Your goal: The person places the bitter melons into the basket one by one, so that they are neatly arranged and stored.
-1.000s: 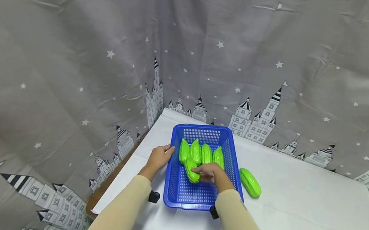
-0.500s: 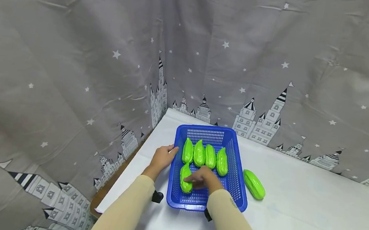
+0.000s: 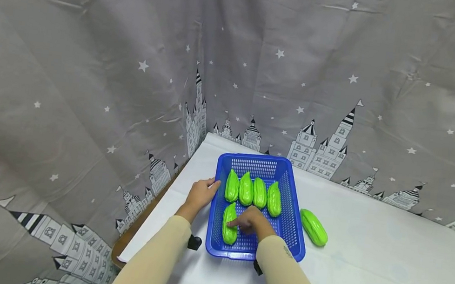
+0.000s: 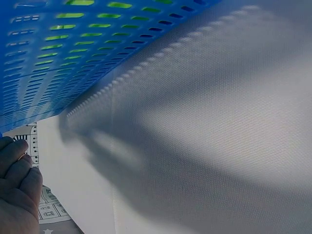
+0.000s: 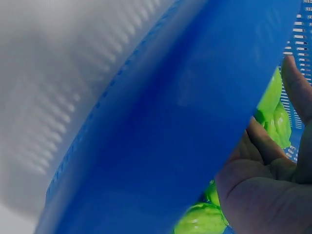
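In the head view a blue plastic basket (image 3: 287, 205) holds several bright green, ridged, gourd-like vegetables. A row of them (image 3: 246, 188) lies along its far half. One more gourd (image 3: 229, 229) lies lengthwise in the near left part. My right hand (image 3: 251, 220) is inside the basket beside this near gourd, one digit touching its top. Thumb and fingers stand apart in the right wrist view, where the basket wall (image 5: 161, 112) hides part of the hand. My left hand (image 3: 199, 195) holds the basket's left rim, its bent fingers (image 4: 19, 170) outside the wall.
Another green gourd (image 3: 313, 227) lies on the white-covered table (image 3: 386, 263), just right of the basket. A grey curtain (image 3: 262, 61) with stars and castles hangs behind and to the left. The table's wooden edge (image 3: 123, 242) shows at the left.
The gourd at my right hand has moved nearer and left, from over the row to the basket's near left, and lies straighter. My right hand went with it. The left hand stays at the rim.
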Available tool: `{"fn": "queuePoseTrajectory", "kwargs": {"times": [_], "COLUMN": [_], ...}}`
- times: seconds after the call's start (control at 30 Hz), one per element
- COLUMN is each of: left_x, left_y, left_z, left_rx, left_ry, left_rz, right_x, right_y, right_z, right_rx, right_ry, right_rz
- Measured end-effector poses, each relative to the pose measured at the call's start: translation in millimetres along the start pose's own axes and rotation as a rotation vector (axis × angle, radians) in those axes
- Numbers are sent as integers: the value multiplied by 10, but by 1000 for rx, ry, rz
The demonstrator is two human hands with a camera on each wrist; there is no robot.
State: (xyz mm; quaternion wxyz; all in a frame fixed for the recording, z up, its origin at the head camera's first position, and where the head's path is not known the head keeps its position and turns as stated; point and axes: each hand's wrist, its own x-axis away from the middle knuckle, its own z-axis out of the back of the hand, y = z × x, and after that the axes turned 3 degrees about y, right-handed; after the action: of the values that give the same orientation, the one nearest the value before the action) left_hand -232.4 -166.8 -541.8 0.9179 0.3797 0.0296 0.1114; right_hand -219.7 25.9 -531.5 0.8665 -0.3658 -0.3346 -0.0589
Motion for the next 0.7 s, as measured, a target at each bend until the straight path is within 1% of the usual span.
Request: {"fn": "queuePoseTrajectory", "kwargs": {"times": [0.07,0.13,0.2,0.27,0.37,0.4,0.47,0.53,0.6,0.7], "left_x": [-5,-8,-2,7,21,22,21,19,13,2], "left_y": [-2,-1,0,9,14,14,13,13,12,3], "left_z": [-7,-11,-13,-22,-35,-39,-39,-32,-22,-7], "left_rx": [-2,-8,-12,-19,-26,-29,-34,-30,-26,-27], "left_ry": [-1,-1,2,3,4,2,-1,-1,0,3], "left_rz": [1,1,0,-1,-5,-7,-9,-9,-8,-7], "right_x": [-9,-9,4,21,25,20,14,8,6,28], "right_y": [7,18,28,44,60,63,62,65,93,205], "right_z": [-2,1,12,39,104,141,247,397,591,927], "right_rx": [40,57,41,-10,-181,-258,-418,-568,-666,-731], "right_ry": [44,94,127,157,199,212,233,245,248,268], "right_rz": [13,32,44,61,100,123,170,214,241,249]}}
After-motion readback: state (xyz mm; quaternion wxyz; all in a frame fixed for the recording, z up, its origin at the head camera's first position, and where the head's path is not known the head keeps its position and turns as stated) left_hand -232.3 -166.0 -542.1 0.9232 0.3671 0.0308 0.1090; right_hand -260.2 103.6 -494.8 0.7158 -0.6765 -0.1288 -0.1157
